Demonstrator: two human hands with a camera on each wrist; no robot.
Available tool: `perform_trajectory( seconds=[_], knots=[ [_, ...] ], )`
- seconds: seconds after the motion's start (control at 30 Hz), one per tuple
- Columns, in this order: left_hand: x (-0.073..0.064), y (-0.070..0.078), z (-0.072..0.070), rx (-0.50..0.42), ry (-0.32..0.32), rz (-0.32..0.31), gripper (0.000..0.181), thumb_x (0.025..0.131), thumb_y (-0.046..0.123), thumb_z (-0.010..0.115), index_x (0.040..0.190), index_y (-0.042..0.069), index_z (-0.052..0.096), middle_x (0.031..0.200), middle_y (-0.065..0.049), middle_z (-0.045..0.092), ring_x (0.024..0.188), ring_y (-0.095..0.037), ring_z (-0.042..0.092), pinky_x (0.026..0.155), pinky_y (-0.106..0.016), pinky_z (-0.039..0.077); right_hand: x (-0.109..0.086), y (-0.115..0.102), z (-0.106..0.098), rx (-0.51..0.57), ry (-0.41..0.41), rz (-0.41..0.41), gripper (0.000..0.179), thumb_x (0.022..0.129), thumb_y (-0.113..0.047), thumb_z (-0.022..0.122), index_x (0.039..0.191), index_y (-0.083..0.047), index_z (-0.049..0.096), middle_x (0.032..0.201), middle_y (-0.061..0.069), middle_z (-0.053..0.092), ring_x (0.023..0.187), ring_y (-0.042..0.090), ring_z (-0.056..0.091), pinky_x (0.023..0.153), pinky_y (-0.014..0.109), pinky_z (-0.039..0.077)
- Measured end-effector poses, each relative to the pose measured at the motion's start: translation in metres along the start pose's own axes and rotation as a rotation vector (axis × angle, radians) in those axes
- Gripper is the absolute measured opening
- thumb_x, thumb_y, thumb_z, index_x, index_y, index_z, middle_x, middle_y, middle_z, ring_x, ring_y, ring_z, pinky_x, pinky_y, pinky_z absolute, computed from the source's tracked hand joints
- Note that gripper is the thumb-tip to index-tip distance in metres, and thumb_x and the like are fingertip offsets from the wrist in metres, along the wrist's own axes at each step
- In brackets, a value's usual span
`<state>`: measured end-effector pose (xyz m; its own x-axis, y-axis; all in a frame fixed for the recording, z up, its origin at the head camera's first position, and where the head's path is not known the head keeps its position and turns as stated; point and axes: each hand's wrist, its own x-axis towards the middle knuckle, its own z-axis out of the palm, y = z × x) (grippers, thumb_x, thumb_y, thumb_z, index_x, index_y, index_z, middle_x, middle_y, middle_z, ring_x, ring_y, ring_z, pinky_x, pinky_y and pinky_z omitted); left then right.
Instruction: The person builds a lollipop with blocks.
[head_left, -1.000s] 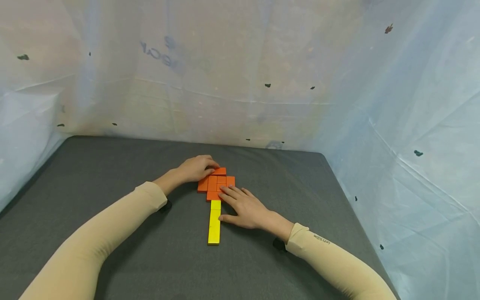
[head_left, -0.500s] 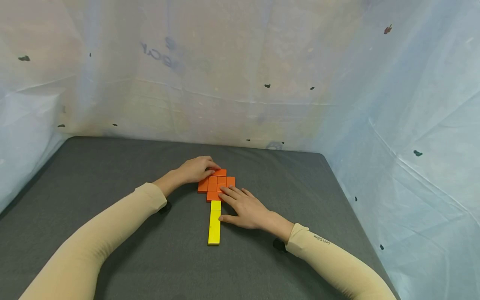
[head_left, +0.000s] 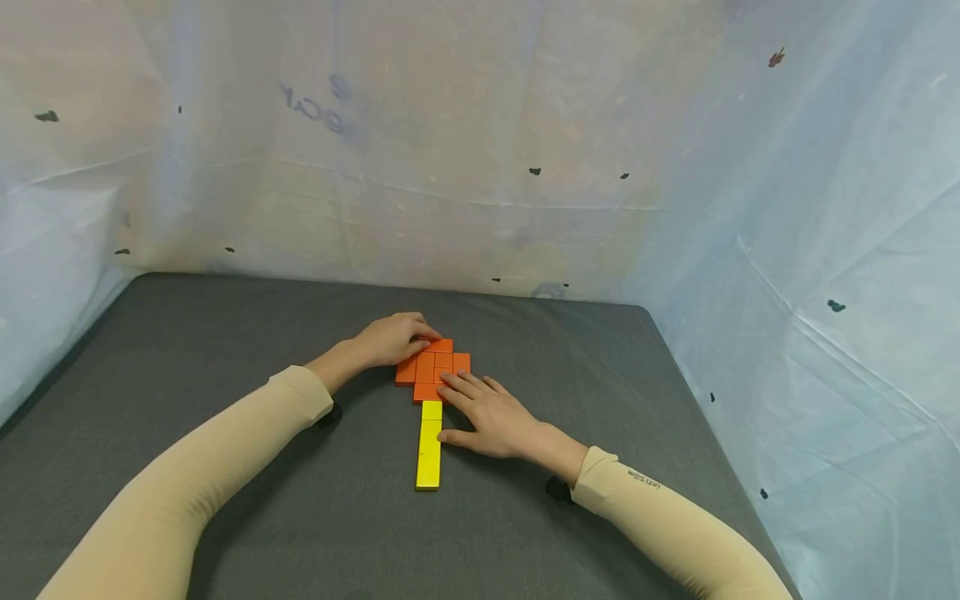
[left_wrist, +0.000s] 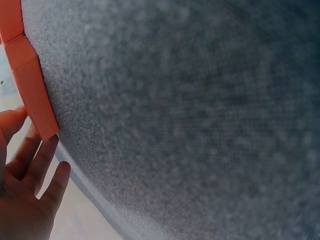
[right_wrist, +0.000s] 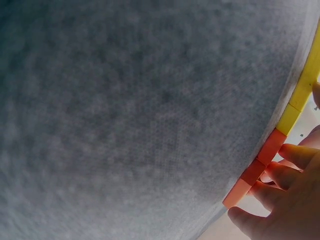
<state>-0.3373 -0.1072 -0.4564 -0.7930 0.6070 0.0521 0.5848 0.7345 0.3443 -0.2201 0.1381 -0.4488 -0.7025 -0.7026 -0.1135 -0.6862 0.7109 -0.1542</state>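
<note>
Several flat orange blocks (head_left: 424,367) lie edge to edge on the grey table, forming a stepped, rounded cluster. From its near side runs a straight yellow strip (head_left: 429,454), made of a short and a longer block. My left hand (head_left: 392,337) pinches the farthest orange block (head_left: 441,345) between thumb and fingers; in the left wrist view that block (left_wrist: 37,100) shows its end at my fingertips. My right hand (head_left: 495,419) lies with fingers spread and fairly straight, fingertips on the cluster's right side and thumb at the yellow strip's right edge.
The dark grey cloth-covered table (head_left: 300,517) spreads around the blocks. Translucent plastic sheeting (head_left: 450,150) with small dark marks hangs behind it, and more sheeting (head_left: 847,250) hangs along the right side.
The farthest orange block has slid slightly toward me against the rest of the cluster, and the thin gap there has narrowed. My right hand has stayed in place.
</note>
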Motion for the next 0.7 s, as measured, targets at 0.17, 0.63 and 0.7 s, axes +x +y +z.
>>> perform_trajectory(
  seconds=[0.17,0.63,0.7],
  knots=[
    [-0.001,0.000,-0.001,-0.005,0.004,-0.007,0.031,0.106,0.019,0.063,0.136,0.015,0.072,0.120,-0.009,0.066,0.104,-0.026,0.064,0.090,-0.047,0.055,0.000,0.000,0.000,0.000,0.003,-0.006,0.078,0.103,-0.062,0.054,0.165,-0.020,0.031,0.172,0.002,0.024,0.159,0.025,0.021,0.125,0.054,0.024],
    [-0.034,-0.008,-0.023,0.005,0.160,-0.107,0.056,0.104,0.030,0.066,0.154,0.007,0.051,0.156,-0.018,0.048,0.142,-0.041,0.046,0.114,-0.065,0.036,-0.007,0.025,-0.020,0.176,0.172,0.102,0.076,0.104,-0.053,0.058,0.164,-0.014,0.034,0.172,0.004,0.023,0.158,0.029,0.023,0.125,0.059,0.021],
    [-0.044,-0.013,-0.029,0.018,0.182,-0.131,0.066,0.103,0.033,0.067,0.158,0.005,0.044,0.161,-0.020,0.042,0.147,-0.043,0.040,0.117,-0.066,0.031,-0.011,0.036,-0.024,0.211,0.215,0.148,0.075,0.105,-0.050,0.058,0.165,-0.014,0.033,0.173,0.004,0.023,0.158,0.031,0.022,0.125,0.060,0.019]
  ],
)
